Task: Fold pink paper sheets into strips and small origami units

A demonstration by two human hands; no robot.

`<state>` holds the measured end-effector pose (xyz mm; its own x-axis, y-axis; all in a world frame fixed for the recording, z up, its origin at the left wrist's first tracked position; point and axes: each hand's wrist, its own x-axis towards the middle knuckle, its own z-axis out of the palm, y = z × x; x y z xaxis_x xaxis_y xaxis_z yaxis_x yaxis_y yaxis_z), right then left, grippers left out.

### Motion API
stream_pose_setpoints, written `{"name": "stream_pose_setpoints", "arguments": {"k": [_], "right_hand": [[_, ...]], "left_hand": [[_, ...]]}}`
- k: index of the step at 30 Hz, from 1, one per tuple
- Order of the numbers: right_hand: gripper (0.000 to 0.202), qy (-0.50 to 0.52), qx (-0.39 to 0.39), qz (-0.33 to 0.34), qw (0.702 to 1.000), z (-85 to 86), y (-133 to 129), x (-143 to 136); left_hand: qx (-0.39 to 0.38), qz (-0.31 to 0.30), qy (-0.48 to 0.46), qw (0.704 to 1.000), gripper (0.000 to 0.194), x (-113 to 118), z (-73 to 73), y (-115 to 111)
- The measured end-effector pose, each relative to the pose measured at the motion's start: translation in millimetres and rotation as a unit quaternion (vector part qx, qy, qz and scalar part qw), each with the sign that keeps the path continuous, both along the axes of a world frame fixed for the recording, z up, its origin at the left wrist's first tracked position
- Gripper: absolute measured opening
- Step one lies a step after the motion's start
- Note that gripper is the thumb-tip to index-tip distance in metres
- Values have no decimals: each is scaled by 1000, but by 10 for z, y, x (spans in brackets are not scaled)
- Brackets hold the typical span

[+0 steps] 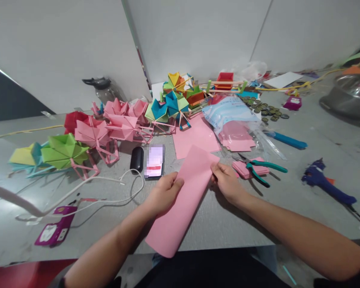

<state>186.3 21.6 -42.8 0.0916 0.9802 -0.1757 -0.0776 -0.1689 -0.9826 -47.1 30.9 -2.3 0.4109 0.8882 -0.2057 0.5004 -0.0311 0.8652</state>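
A long piece of pink paper point(184, 204), curved over along its length, is held between both hands above the grey table point(228, 228). My left hand point(165, 192) grips its left edge near the middle, thumb on top. At the upper right corner, my right hand point(226, 180) pinches the paper between thumb and fingers. A flat pink sheet point(195, 136) lies on the table just beyond. To the right of my right hand, green-handled pliers point(259, 166) rest on a small stack of pink paper pieces point(241, 170).
Folded paper models point(123, 124) line the back left. A phone point(155, 162), black case point(137, 160) and white cable point(135, 192) lie left. A plastic bag point(231, 114), blue cutter point(288, 140) and blue glue gun point(327, 184) lie right; a purple box point(55, 226) sits front left.
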Motion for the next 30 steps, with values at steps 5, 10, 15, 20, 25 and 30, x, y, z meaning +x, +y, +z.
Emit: {"name": "stream_pose_setpoints", "arguments": {"k": [5, 10, 15, 20, 25, 30], "right_hand": [[69, -17, 3, -25, 1000, 11, 20, 19], [68, -49, -2, -26, 998, 21, 11, 26], [68, -66, 20, -23, 997, 41, 11, 35], [70, -41, 15, -15, 999, 19, 2, 20], [72, -56, 15, -14, 998, -41, 1, 24], [73, -99, 50, -39, 993, -49, -5, 16]], "left_hand": [[8, 7, 14, 1000, 38, -7, -28, -2], [11, 9, 28, 1000, 37, -10, -20, -6], [9, 8, 27, 1000, 37, -12, -12, -8], [12, 11, 32, 999, 38, -17, -19, -3], [17, 15, 29, 999, 40, -13, -31, -6], [21, 13, 12, 1000, 39, 1, -51, -16]]}}
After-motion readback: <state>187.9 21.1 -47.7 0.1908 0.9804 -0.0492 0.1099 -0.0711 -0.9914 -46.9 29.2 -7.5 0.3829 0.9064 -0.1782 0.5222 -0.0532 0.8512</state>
